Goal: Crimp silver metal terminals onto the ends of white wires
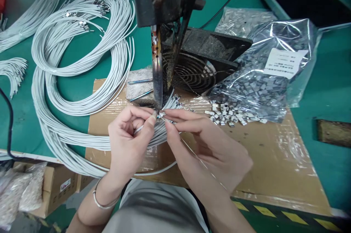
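I have my left hand (131, 136) closed in a pinch on a white cable (139, 129), right beneath the soldering iron (157, 68). My right hand (210, 147) grips a thin wire (201, 161) between its fingertips, which trails back below the palm. A small metal connector (161, 114) sits between both sets of fingertips, near the iron's tip. Loose connectors (229, 114) lie to the right, partly beside a clear bag (260, 83), with a black fan (189, 68) behind the iron.

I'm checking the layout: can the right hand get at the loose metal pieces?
Probably yes: the pieces lie just beyond the right hand, uncovered, but it holds a thin wire.
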Available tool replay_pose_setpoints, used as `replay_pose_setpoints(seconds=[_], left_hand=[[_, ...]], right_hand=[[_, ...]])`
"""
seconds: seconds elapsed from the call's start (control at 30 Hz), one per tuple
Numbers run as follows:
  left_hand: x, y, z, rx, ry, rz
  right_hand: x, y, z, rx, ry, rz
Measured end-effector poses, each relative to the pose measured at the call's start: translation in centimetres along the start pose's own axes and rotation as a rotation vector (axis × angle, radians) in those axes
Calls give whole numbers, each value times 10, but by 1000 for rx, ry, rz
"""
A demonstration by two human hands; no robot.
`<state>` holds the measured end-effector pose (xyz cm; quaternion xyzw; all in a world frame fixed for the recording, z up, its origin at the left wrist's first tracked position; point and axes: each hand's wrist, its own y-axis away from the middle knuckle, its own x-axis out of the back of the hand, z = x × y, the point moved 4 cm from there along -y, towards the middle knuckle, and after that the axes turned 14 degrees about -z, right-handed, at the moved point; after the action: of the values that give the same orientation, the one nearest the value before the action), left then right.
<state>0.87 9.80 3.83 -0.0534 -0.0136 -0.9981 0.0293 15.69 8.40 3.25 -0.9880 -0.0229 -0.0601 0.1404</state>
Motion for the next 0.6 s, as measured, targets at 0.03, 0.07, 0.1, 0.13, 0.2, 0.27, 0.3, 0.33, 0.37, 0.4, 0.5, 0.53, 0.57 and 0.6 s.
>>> replay_pose_setpoints(seconds=[0.03,0.07,0.1,0.13,0.2,0.27,0.3,0.33,0.37,0.4,0.5,0.53,0.57,0.6], left_hand=[[0,1,1,-3,-12,3],[-1,2,2,-8,-28,8],[-1,3,3,-12,-47,13],[-2,4,4,-21,-66,18],[-3,7,5,-48,-108,30],[-4,10,6,-82,-154,45],[-5,12,5,-98,-180,53],[-6,14,4,-114,-206,60],[-6,15,3,-127,-230,62],[-7,17,3,-142,-251,64],[-8,21,1,-187,-302,66],[-8,22,1,-199,-318,68],[-8,22,1,-207,-335,71],[-9,23,2,-212,-350,74]], right_hand=[[0,0,0,-6,-4,1],[0,0,0,-8,-10,1],[0,0,1,-12,-18,1],[0,0,1,-23,-26,0],[0,0,3,-56,-48,-7],[0,0,5,-91,-83,-13],[0,1,6,-102,-100,-16],[0,1,7,-109,-115,-20],[0,1,7,-114,-123,-22],[0,2,7,-122,-125,-24],[1,3,8,-147,-129,-34],[1,3,9,-157,-134,-38],[1,3,9,-161,-138,-40],[1,3,10,-164,-140,-40]])
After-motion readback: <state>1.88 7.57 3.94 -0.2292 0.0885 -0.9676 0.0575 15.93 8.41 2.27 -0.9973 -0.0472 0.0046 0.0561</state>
